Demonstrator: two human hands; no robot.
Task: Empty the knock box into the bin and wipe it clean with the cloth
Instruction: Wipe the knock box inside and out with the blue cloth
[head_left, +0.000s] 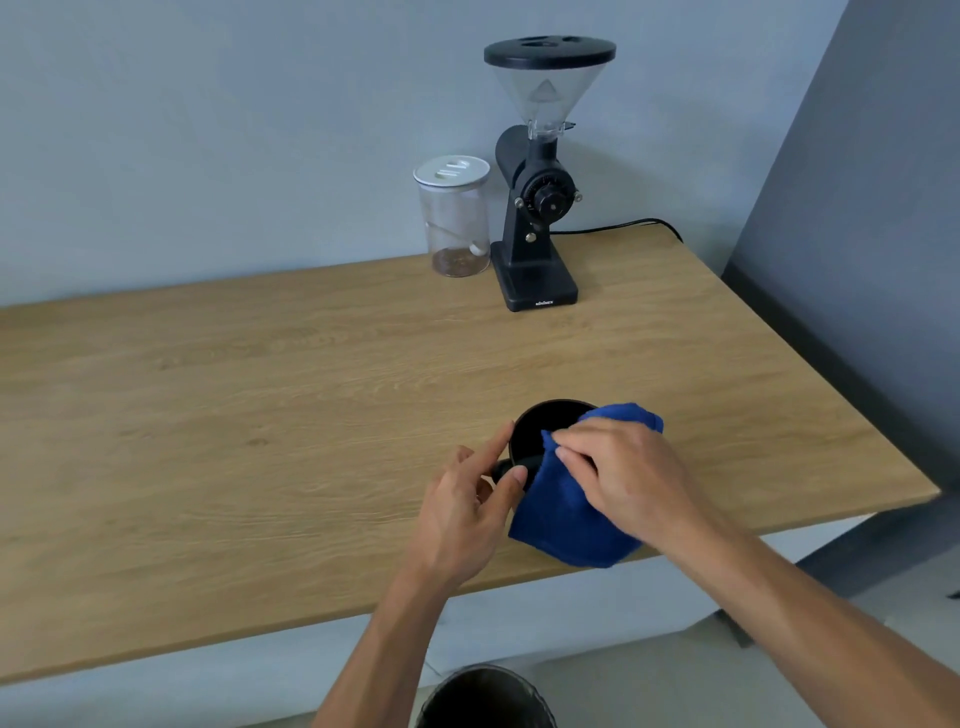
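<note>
A round black knock box (540, 428) stands upright on the wooden table (260, 415), near its front edge. My left hand (467, 512) grips the box's left rim and the end of its knock bar between thumb and fingers. My right hand (618, 473) presses a blue cloth (563, 519) over the box's right and front side. The cloth drapes down over the rim and hides much of the box. A dark round bin (485, 699) sits on the floor below the table edge, between my forearms.
A black coffee grinder (537, 208) with a clear hopper stands at the back of the table, its cable trailing right. Beside it on the left is a clear jar (457, 218) with a white lid. The table's right edge lies close to a grey wall.
</note>
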